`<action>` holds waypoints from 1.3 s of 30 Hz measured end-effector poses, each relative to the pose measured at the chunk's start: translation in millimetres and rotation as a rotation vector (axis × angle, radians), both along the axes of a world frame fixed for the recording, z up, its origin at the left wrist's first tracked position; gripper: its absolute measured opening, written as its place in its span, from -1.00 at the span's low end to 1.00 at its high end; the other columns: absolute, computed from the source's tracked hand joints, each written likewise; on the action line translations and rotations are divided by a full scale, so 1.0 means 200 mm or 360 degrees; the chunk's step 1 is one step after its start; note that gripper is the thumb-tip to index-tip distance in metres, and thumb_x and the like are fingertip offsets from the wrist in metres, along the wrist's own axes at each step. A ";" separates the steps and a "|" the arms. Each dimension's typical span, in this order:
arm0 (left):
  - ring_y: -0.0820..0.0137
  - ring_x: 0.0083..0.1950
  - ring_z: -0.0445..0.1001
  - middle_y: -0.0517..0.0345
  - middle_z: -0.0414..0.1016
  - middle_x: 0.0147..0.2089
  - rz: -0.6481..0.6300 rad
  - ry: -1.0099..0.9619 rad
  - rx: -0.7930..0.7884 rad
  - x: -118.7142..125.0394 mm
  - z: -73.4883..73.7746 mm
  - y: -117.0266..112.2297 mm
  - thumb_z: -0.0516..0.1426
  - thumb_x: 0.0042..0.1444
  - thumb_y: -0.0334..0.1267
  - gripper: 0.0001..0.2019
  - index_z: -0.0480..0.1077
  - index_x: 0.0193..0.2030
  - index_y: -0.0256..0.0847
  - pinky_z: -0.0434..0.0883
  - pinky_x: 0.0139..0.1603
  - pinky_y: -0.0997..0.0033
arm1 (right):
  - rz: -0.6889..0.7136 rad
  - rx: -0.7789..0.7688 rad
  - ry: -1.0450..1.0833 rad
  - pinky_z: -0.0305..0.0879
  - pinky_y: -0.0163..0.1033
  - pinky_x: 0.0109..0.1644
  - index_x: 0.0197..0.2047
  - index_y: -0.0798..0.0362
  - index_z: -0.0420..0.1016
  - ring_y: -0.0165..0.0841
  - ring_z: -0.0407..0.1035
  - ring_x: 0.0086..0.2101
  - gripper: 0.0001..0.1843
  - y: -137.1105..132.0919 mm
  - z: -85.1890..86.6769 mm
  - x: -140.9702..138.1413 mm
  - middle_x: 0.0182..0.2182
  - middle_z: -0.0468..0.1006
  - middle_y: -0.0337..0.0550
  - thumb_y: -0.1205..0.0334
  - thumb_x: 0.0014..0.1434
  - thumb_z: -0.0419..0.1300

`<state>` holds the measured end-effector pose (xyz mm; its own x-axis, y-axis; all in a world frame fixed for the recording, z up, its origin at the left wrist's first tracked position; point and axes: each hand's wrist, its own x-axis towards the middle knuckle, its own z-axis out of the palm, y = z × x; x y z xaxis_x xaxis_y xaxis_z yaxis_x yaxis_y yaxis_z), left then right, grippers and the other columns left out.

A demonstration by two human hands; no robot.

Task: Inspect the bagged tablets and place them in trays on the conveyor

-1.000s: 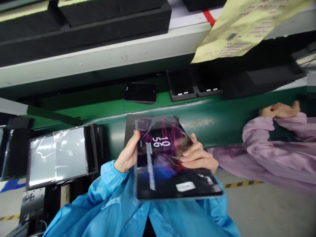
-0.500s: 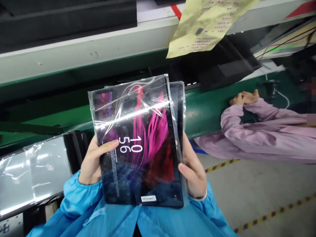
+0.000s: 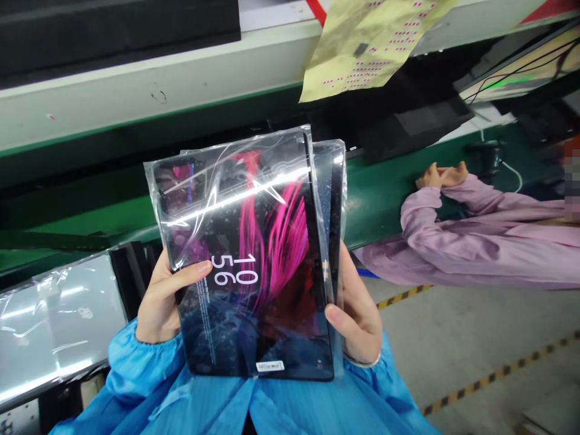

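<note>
In front of my chest is a tablet [image 3: 254,314] in a clear plastic sleeve, its screen facing up. The screen shows pink streaks and the digits 10 56, turned sideways. A small white label sits near its edge closest to me. Behind it, sticking out on the right, is a second sleeved tablet [image 3: 336,199]. My left hand [image 3: 165,296] grips the left edge with the thumb lying on the screen. My right hand [image 3: 357,314] holds the right side, thumb on the front tablet's edge. The fingers of both hands are hidden beneath.
At the left lies a plastic-wrapped silver panel [image 3: 63,320]. A yellow sheet [image 3: 362,66] hangs from the white shelf edge [image 3: 136,90]. Ahead runs a green bench [image 3: 380,199] with black items. On the right, a co-worker's pink sleeves [image 3: 453,241] and clasped hands rest at the bench.
The tablets have shifted slightly up and left in view, and the second one shows a little more at the right. Both hands keep their hold.
</note>
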<state>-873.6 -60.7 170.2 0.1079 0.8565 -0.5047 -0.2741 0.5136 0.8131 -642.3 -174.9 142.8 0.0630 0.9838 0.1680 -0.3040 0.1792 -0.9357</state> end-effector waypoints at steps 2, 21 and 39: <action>0.11 -0.30 0.70 0.10 0.69 -0.28 -0.0031 0.0000 0.0016 -0.01 -0.01 0.00 0.51 -0.22 -0.33 -0.51 0.60 -0.07 -0.18 0.72 -0.18 0.16 | 0.0008 0.0001 0.0002 0.02 -0.36 0.47 0.54 -0.27 -0.08 -0.44 -0.03 0.42 -0.28 0.00 0.00 0.00 0.47 -0.02 -0.48 0.27 0.44 0.10; 0.29 -0.16 0.62 0.12 0.63 -0.07 -0.0302 0.0480 -0.0018 -0.35 -0.85 0.33 0.51 -0.30 -0.21 -0.23 0.41 0.13 -0.21 0.58 -0.08 0.34 | -0.0498 -0.0927 0.0422 0.37 0.01 0.31 0.47 -0.05 0.20 -0.10 0.47 0.14 0.03 0.13 -0.99 0.10 0.17 0.54 -0.08 0.19 -0.03 0.49; -0.09 0.41 0.12 -0.19 0.26 0.28 -0.0616 0.1391 0.0063 -0.33 -1.48 0.35 0.25 0.08 0.14 -0.06 -0.02 0.50 -0.17 0.09 0.43 -0.05 | -0.0839 -0.0996 -0.0312 0.06 0.27 0.43 0.28 0.08 0.41 -0.04 0.24 0.31 -0.30 0.11 -1.61 0.40 0.32 0.35 0.11 -0.09 0.18 0.36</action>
<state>-939.2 10.1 -126.8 -0.0139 0.8586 -0.5124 0.6212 0.4090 0.6684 -562.6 -153.0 -180.1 0.5670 0.7490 -0.3429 -0.1473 -0.3173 -0.9368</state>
